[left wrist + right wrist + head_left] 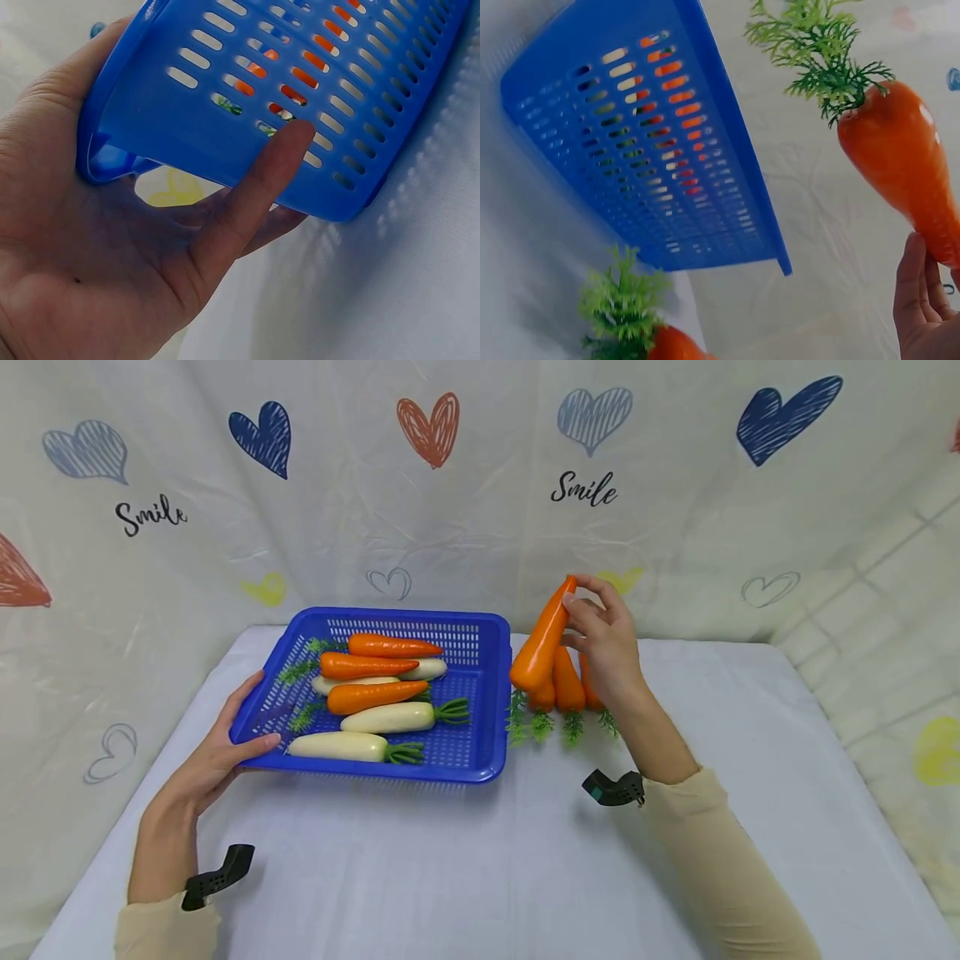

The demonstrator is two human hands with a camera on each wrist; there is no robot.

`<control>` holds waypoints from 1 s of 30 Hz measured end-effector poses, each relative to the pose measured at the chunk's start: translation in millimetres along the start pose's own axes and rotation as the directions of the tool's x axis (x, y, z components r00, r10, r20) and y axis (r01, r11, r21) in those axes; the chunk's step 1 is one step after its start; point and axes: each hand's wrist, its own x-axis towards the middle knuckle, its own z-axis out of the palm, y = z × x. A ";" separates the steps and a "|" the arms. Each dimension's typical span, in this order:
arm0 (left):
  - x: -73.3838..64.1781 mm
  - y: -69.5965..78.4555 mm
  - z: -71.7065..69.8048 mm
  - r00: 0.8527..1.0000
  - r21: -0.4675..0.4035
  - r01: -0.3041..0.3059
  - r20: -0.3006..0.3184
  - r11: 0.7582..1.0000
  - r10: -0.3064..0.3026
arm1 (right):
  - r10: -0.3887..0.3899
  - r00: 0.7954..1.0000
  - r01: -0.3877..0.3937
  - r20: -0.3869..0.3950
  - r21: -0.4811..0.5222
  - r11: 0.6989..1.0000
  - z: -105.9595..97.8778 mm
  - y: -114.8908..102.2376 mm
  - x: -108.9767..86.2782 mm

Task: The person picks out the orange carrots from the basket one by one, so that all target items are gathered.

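My right hand [609, 639] pinches an orange carrot [542, 639] near its narrow tip, holding it tilted just right of the blue basket [491, 693]. In the right wrist view the green feathery top [832, 67] hangs from the carrot's thick end. My left hand [217, 752] grips the basket at its left rim, thumb over the edge; in the left wrist view, fingers [255, 180] lie against the slotted side wall. Inside the basket are three carrots [375, 696] and several white radishes [390, 717] with green stems.
More carrots [567, 681] lie on the white-covered table [420, 877] beside the basket's right side, green tops toward me and partly hidden by the held carrot and right hand. A pale curtain [480, 510] with printed hearts hangs behind the table.
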 end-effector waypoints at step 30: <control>2.2 -5.8 -3.0 1.000 0.028 -0.002 0.003 1.000 0.002 | -0.005 0.995 0.001 -0.102 -0.037 0.999 -81.8 -8.1 6.2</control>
